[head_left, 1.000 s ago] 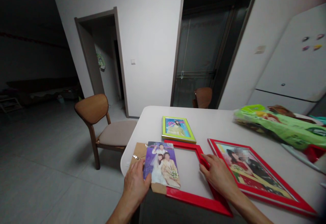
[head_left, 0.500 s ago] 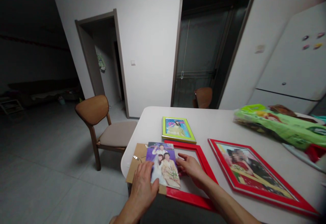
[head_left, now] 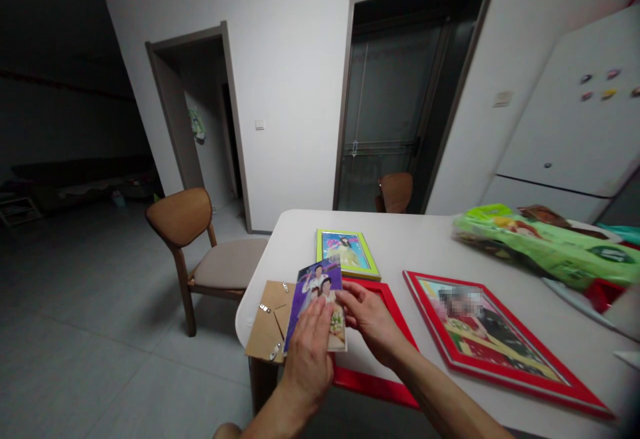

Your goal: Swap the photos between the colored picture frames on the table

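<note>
A loose wedding photo (head_left: 316,286) is lifted and tilted above the table's near left corner. My left hand (head_left: 310,349) lies over its lower half with fingers pressed on it, and my right hand (head_left: 369,319) pinches its right edge. Under it lies an empty red frame (head_left: 373,382) and a brown cardboard backing (head_left: 266,322) with metal clips. A larger red frame with a picture in it (head_left: 493,342) lies to the right. A small green frame (head_left: 346,252) with a picture lies further back.
The white table (head_left: 425,239) carries a green plastic bag (head_left: 545,246) at the far right. A wooden chair (head_left: 200,246) stands to the left of the table, another chair (head_left: 396,190) behind it. A white fridge (head_left: 565,132) stands at the right.
My right hand left the red frame's edge and came over to the photo. Both hands have lifted the photo off the backing and tilted it up.
</note>
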### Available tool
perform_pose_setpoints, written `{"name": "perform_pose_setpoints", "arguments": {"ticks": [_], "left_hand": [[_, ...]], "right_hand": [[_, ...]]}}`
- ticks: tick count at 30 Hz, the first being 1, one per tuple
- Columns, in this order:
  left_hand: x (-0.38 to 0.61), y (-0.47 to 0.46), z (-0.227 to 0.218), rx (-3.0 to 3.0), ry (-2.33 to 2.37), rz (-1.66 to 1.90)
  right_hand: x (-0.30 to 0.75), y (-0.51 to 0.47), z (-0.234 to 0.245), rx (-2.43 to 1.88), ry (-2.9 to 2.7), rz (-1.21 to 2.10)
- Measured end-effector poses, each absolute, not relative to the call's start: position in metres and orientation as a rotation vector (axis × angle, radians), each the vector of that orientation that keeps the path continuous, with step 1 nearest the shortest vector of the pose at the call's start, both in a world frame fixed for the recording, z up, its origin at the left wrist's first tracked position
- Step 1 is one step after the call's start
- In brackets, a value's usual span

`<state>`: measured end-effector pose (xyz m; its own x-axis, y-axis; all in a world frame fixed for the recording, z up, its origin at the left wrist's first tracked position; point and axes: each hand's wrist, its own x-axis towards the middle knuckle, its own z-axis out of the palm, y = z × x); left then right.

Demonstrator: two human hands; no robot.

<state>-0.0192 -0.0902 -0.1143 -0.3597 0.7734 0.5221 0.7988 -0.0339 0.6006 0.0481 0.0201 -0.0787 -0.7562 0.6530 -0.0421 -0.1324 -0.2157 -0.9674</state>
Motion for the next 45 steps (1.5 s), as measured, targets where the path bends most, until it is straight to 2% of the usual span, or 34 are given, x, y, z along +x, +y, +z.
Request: {"name": "perform_pose_setpoints", "arguments": {"ticks": [5, 8, 10, 12, 15, 19, 22, 25, 30, 38, 41, 45], "left_hand": [[-0.004, -0.075, -0.098, -1.218, -2.009, -2.413], [0.009, -0.067, -0.098, -0.921, -1.859, -2.948], [0.012, -0.063, -0.101, -0.824, -1.765, -3.144], [0.009, -0.062, -0.106, -0.861, -1.781, -3.164], [-0.003, -0.065, -0.114, -1.010, -2.083, -2.908], [-0.012, -0.077, -0.120, -1.411, -2.475, -2.113], [-0.007, -0.086, -0.121, -1.710, -2.588, -1.535], [-0.002, -0.090, -0.124, -1.869, -2.601, -1.231], [-0.002, -0.090, -0.129, -1.946, -2.567, -1.005], [0.003, -0.084, -0.129, -1.954, -2.573, -0.813], [0.002, -0.086, -0.127, -1.966, -2.572, -0.781], [-0.016, -0.105, -0.119, -1.989, -2.564, -0.721]], "right_hand": [[0.058, 0.020, -0.093, -0.873, -1.425, 1.942], [0.067, 0.026, -0.112, -0.921, -1.302, 2.027], [0.075, 0.032, -0.116, -0.857, -1.215, 2.038], [0.084, 0.040, -0.112, -0.873, -1.192, 2.017], [0.096, 0.058, -0.103, -0.974, -1.273, 2.013], [0.103, 0.081, -0.110, -1.068, -1.457, 1.900], [0.098, 0.090, -0.123, -1.108, -1.620, 1.771], [0.090, 0.094, -0.130, -1.142, -1.794, 1.575], [0.085, 0.097, -0.124, -1.179, -2.097, 1.240], [0.091, 0.100, -0.123, -1.286, -2.578, 0.367], [0.090, 0.096, -0.126, -1.301, -2.608, 0.242], [0.087, 0.082, -0.123, -1.136, -2.600, 0.233]]}}
